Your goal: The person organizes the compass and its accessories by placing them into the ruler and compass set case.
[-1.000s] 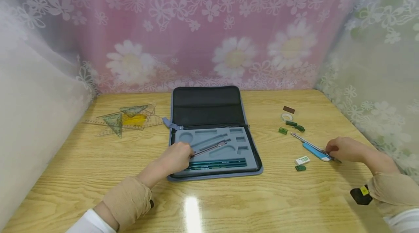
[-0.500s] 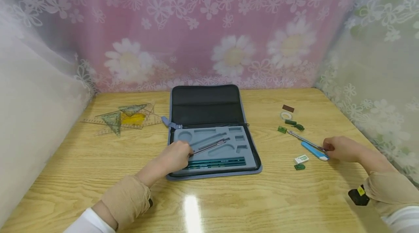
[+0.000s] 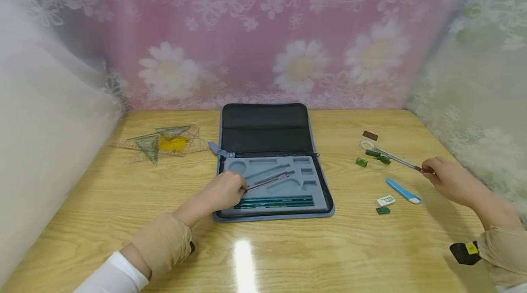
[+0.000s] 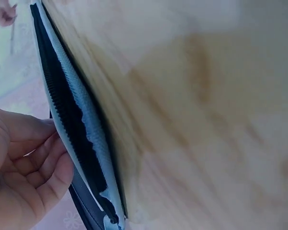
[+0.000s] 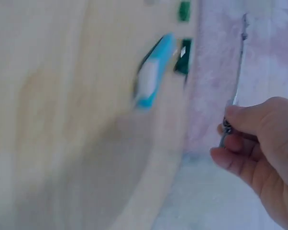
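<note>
My left hand (image 3: 224, 191) pinches one end of a slim metallic drawing compass (image 3: 269, 180), held over the grey tray (image 3: 323, 199) of an unzipped pencil case. In the left wrist view the case edge (image 4: 74, 91) hides what those fingers hold. Teal pencils (image 3: 276, 201) lie in the tray's front slot. On the right side, my right hand (image 3: 449, 179) grips the end of a second silver compass (image 3: 400, 160), raised above the table and pointing left. The right wrist view shows that compass (image 5: 240, 67) between thumb and fingers.
A blue-and-white cutter (image 3: 403, 191), an eraser (image 3: 385, 200), a green sharpener (image 3: 361, 162), a tape roll (image 3: 367, 145) and small green pieces lie at right. Clear rulers and set squares (image 3: 148, 146) overlap at left. The black case lid (image 3: 265, 128) stands open behind the tray.
My right hand has lifted the silver compass off the table beside the cutter and moved it away from me. The left hand keeps its compass over the tray. The head view has shifted slightly.
</note>
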A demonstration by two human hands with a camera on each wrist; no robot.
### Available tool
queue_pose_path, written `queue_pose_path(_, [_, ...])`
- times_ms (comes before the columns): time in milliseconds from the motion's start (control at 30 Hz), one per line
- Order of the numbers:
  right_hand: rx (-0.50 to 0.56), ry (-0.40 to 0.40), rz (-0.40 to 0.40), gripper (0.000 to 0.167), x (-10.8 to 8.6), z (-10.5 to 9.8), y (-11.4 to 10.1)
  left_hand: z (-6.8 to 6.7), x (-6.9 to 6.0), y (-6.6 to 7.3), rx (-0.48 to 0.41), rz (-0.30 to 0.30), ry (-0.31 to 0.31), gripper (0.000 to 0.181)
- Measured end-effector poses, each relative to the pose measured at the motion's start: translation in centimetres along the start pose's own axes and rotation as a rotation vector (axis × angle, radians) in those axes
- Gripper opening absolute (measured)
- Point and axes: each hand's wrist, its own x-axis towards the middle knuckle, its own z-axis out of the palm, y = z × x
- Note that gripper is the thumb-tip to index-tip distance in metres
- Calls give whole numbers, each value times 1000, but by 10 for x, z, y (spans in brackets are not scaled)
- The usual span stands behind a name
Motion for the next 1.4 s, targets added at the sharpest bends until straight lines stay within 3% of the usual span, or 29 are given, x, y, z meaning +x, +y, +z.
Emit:
queue_pose_path(67, [-4, 54, -41, 16, 11, -3, -10, -1, 0, 0, 5, -12, 21, 14])
queue_pose_path(200, [12, 76, -140, 19, 44, -7, -43, -3, 0, -2, 33, -49, 54, 13])
queue_pose_path(367, [69, 87, -306, 18, 88, -3, -90, -4, 3, -4, 48, -79, 39, 20])
queue_pose_path(467, [87, 56, -368, 15, 113, 3, -119, -5, 6, -6, 22, -99, 30, 24])
queue_pose_path(700, [65, -101, -462, 12, 159, 25, -172, -2, 9, -8, -31, -149, 54, 27])
queue_pose_path(833, [67, -161, -481, 9, 172, 36, -189, -1, 8, -8, -33, -151, 77, 27])
queue_pose_path(1067, [74, -150, -538, 7, 181, 50, -209, 0, 4, -11, -49, -161, 105, 22])
queue_pose_path(1400, [95, -163, -575, 6, 182, 56, -216, 0, 4, -11, -1, -111, 105, 10])
